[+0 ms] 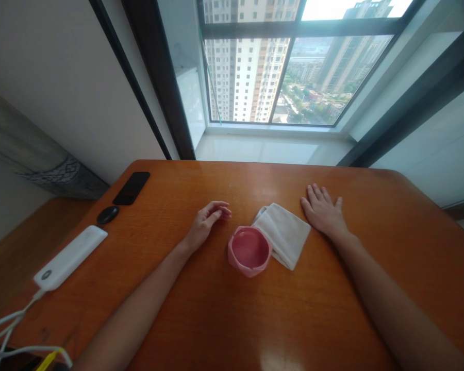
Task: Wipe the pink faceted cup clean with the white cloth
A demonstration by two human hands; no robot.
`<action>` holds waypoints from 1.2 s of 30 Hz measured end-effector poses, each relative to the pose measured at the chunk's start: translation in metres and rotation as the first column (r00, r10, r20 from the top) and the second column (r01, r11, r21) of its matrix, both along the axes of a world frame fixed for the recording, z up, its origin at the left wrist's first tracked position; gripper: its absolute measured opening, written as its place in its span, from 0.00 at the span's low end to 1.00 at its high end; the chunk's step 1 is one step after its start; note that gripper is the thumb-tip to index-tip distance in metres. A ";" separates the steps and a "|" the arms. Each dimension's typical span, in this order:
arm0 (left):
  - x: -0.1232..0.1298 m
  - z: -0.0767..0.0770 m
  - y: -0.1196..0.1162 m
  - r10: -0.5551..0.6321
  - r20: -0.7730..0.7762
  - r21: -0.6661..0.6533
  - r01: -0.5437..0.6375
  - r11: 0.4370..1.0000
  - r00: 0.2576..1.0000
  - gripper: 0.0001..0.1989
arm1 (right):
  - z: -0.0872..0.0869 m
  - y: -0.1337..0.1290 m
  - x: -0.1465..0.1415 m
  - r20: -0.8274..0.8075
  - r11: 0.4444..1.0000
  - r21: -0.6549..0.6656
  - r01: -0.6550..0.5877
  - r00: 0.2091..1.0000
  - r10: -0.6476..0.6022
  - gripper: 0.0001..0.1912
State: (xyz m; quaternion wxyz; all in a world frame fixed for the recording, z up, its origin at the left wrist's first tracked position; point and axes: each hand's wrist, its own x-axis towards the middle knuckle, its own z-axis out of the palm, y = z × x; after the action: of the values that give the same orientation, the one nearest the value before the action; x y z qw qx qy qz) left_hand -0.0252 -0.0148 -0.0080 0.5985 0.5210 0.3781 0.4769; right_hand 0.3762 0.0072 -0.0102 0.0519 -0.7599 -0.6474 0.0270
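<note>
Okay, so the wooden table [201, 319] is taking up most of the view, with a big window [251, 77] sitting behind it and a patterned curtain [58, 149] hanging off to the left. Along the table's left side a white corded bar [71, 257] is lying at a slant. Middle of the table, a folded white cloth [288, 232] is lying flat, and the pink faceted bowl [250, 251] is standing upright at its left corner, overlapping it from this angle. As for the grip, the right hand [325, 210] is resting palm down, fingers spreading wide, its thumb side sitting right by the cloth's right corner (can't tell if they're touching). The left hand [208, 225] is curling loosely, keeping a narrow gap and gripping nothing I can see. The bowl is sitting just beside it, to the right and a bit closer to the wearer. Over left, a black smartphone [132, 188] is lying near a little black mouse [108, 215].
</note>
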 end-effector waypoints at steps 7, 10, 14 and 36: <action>0.001 0.000 0.000 0.002 -0.010 0.007 -0.002 1.000 1.000 0.16 | 0.001 0.001 -0.001 -0.010 0.999 0.042 0.003 1.000 -0.003 0.38; 0.001 0.002 -0.001 0.007 -0.009 0.006 -0.007 1.000 1.000 0.15 | 0.001 0.001 0.000 -0.024 0.999 0.047 0.004 1.000 -0.003 0.38; 0.001 0.003 -0.002 0.007 -0.021 0.007 -0.007 1.000 1.000 0.15 | 0.001 0.000 -0.002 -0.030 0.999 0.044 0.012 0.999 -0.011 0.38; 0.001 0.001 -0.001 -0.001 -0.012 0.009 0.001 1.000 1.000 0.16 | -0.001 -0.001 0.004 -0.162 0.954 0.298 0.018 0.986 0.032 0.28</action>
State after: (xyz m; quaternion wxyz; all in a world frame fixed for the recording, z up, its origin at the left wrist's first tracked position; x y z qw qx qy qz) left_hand -0.0242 -0.0154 -0.0073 0.5941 0.5268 0.3792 0.4751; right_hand 0.3806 0.0067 -0.0117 0.2194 -0.7363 -0.6401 -0.0083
